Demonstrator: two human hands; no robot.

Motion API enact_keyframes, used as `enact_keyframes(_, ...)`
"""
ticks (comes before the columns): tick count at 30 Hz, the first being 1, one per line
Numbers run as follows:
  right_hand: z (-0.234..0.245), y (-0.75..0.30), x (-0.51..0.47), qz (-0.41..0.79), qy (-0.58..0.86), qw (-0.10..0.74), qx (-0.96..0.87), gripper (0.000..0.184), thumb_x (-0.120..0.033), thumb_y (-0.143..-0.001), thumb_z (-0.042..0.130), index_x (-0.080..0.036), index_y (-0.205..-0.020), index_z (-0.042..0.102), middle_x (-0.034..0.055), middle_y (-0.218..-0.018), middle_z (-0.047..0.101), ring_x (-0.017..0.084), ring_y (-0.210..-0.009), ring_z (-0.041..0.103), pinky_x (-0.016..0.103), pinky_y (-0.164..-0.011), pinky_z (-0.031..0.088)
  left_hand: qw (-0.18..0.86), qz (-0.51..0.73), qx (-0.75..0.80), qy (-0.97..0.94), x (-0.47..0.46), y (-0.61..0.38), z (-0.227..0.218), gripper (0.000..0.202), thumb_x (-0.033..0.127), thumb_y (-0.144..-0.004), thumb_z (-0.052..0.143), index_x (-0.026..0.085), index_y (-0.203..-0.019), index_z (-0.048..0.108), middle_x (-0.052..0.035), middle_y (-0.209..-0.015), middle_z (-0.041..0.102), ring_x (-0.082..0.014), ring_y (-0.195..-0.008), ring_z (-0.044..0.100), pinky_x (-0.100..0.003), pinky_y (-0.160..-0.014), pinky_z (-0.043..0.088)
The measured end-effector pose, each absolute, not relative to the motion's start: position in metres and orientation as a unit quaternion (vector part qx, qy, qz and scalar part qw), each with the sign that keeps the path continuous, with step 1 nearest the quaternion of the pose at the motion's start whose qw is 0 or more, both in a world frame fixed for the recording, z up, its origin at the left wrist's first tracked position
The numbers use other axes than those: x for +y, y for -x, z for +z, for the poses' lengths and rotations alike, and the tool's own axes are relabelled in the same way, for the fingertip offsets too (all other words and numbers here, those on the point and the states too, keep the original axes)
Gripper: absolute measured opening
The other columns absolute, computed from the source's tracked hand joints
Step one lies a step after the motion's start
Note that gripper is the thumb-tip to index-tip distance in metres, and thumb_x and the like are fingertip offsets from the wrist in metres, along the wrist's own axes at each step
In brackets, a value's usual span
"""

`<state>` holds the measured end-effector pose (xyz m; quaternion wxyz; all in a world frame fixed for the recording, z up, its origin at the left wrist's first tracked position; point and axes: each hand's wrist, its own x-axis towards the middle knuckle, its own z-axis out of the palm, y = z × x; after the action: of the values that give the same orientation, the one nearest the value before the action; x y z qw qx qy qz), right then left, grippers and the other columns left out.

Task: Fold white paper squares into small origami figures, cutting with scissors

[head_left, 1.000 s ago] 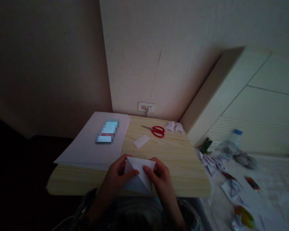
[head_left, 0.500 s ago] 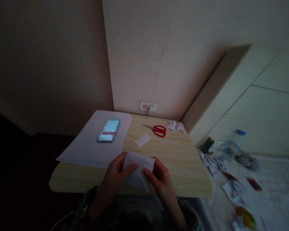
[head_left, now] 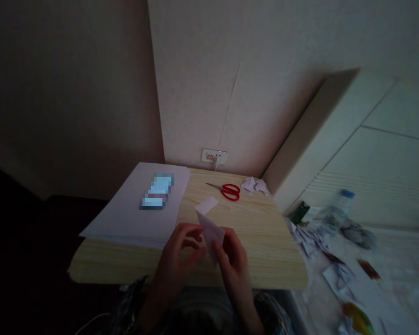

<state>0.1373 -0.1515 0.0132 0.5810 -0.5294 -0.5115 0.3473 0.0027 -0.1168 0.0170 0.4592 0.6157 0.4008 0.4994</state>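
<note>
A small sheet of folded white paper [head_left: 211, 232] is held above the front of the table, tilted so that its face turns leftward. My right hand [head_left: 233, 253] pinches its right side, thumb in front and fingers behind. At the paper's left edge are the fingertips of my left hand [head_left: 179, 249], curled round it with a gap showing between thumb and fingers. Just beyond the folded paper lies a small white paper rectangle [head_left: 206, 204]. Red-handled scissors [head_left: 229, 191] rest farther back, blades pointing left.
Large white sheets [head_left: 125, 218] cover the table's left side, with a blurred-out phone [head_left: 158, 190] on top. Folded paper pieces [head_left: 249, 184] sit at the back right corner. A wall socket [head_left: 213, 156] holds a plug. Right of the table [head_left: 265, 265] are a bottle [head_left: 340, 207] and scattered papers.
The folded paper has turned from facing me nearly flat to standing more edge-on. My left thumb has come off its front face, and the left fingers have shifted to its left edge.
</note>
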Motion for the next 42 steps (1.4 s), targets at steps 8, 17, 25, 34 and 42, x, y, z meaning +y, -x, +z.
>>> enact_keyframes(8,0.022,-0.133,-0.155,0.3,0.472,0.554,-0.617,0.03,-0.025,-0.09,0.052,-0.027,-0.119,0.059,0.0075,-0.121,0.057,0.019,-0.094,0.06,0.03,-0.077,0.05,0.63,0.469,0.34,-0.518,-0.12,-0.003,0.01,0.052,0.03,-0.072,0.074,0.023,-0.119,0.052,-0.0102,-0.12,0.064,-0.0253,-0.102,0.065,-0.036,-0.086,0.054)
enact_keyframes(17,0.018,-0.135,-0.153,0.28,0.487,0.521,-0.642,0.031,-0.013,-0.088,0.052,-0.026,-0.115,0.061,0.0077,-0.119,0.058,0.016,-0.089,0.06,0.027,-0.072,0.051,0.569,0.484,0.475,-0.464,-0.109,0.004,0.014,0.032,0.038,-0.07,0.067,0.016,-0.093,0.061,-0.0052,-0.09,0.073,-0.0232,-0.088,0.068,-0.032,-0.081,0.054)
enact_keyframes(25,0.009,-0.146,-0.154,0.199,0.512,0.466,-0.694,0.041,-0.015,-0.088,0.056,-0.03,-0.125,0.054,0.0072,-0.129,0.05,0.023,-0.12,0.046,0.04,-0.099,0.043,0.608,0.5,0.498,-0.363,-0.108,0.008,0.022,0.041,0.031,-0.055,0.078,0.016,-0.09,0.061,0.0006,-0.078,0.073,-0.019,-0.074,0.067,-0.026,-0.066,0.054)
enact_keyframes(34,0.009,-0.15,-0.154,0.14,0.499,0.419,-0.746,0.046,-0.023,-0.087,0.061,-0.033,-0.13,0.048,0.0057,-0.142,0.037,0.027,-0.125,0.037,0.046,-0.103,0.038,0.626,0.467,0.509,-0.363,-0.111,0.009,0.026,0.032,0.034,-0.058,0.078,0.013,-0.081,0.071,-0.0026,-0.072,0.076,-0.0192,-0.066,0.066,-0.025,-0.059,0.052)
enact_keyframes(42,0.011,-0.154,-0.156,0.141,0.515,0.423,-0.732,0.045,-0.026,-0.086,0.063,-0.033,-0.129,0.05,0.0062,-0.143,0.036,0.028,-0.126,0.037,0.045,-0.101,0.042,0.61,0.469,0.524,-0.365,-0.112,0.01,0.024,0.042,0.049,-0.058,0.077,0.011,-0.076,0.073,-0.0033,-0.064,0.073,-0.0181,-0.062,0.063,-0.023,-0.058,0.048)
